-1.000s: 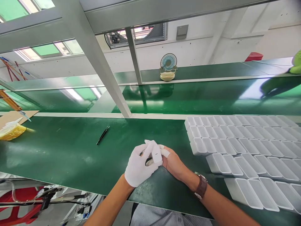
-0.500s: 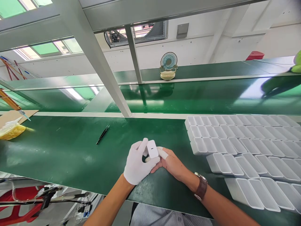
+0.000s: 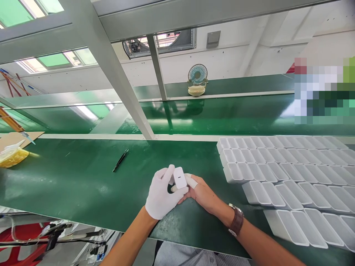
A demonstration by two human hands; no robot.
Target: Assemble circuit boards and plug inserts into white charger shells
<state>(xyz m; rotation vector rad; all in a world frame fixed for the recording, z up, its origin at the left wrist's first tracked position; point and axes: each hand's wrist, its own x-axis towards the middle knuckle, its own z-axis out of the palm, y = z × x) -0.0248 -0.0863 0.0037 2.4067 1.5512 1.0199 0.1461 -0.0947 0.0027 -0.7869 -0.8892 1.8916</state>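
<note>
A small white charger block (image 3: 179,177) with a slot on its upper face sits between both my hands, just above the green bench (image 3: 83,181). My left hand (image 3: 162,194), in a white glove, is wrapped round its left side. My right hand (image 3: 202,193) is bare with white finger cots and a brown wristwatch; its fingers are closed on the block's right side. Both hands rest close to the bench's near edge.
White plastic trays (image 3: 280,166) with several empty pockets lie in overlapping rows to the right. Black tweezers (image 3: 121,160) lie left of the hands. A yellow bag (image 3: 12,156) on cardboard sits at far left. A small fan (image 3: 197,79) stands on the back shelf behind a slanted frame post.
The block has been turned in my hands so that its slotted end face shows upward. The hands stay at the same spot on the bench.
</note>
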